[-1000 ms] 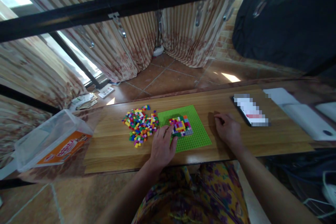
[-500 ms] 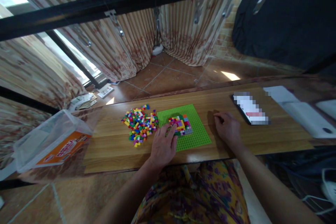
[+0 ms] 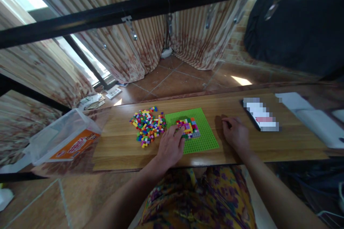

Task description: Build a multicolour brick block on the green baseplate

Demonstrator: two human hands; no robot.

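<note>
A low build of coloured toy bricks [image 3: 192,126] sits on a green studded baseplate [image 3: 205,139]. My left hand [image 3: 170,146] lies over the plate's left side, with its bent fingers and thumb close together at the build's left edge. Whatever those fingertips pinch is too small and covered to make out. Loose toy bricks [image 3: 147,125] are heaped just left of the plate. Right of the plate, my right hand [image 3: 236,134] rests on the table, its fingers loosely curled in and no object showing in them.
The wooden table [image 3: 118,150] is narrow. A phone [image 3: 260,114] lies on its right part, beside white sheets and a white case [image 3: 319,125]. At the left end a clear plastic tub [image 3: 67,139] with an orange label lies tipped. A dark bar [image 3: 150,5] crosses beyond the table.
The whole view has shifted slightly, moving everything a little to the right. Both hands keep nearly the same places against the plate and table.
</note>
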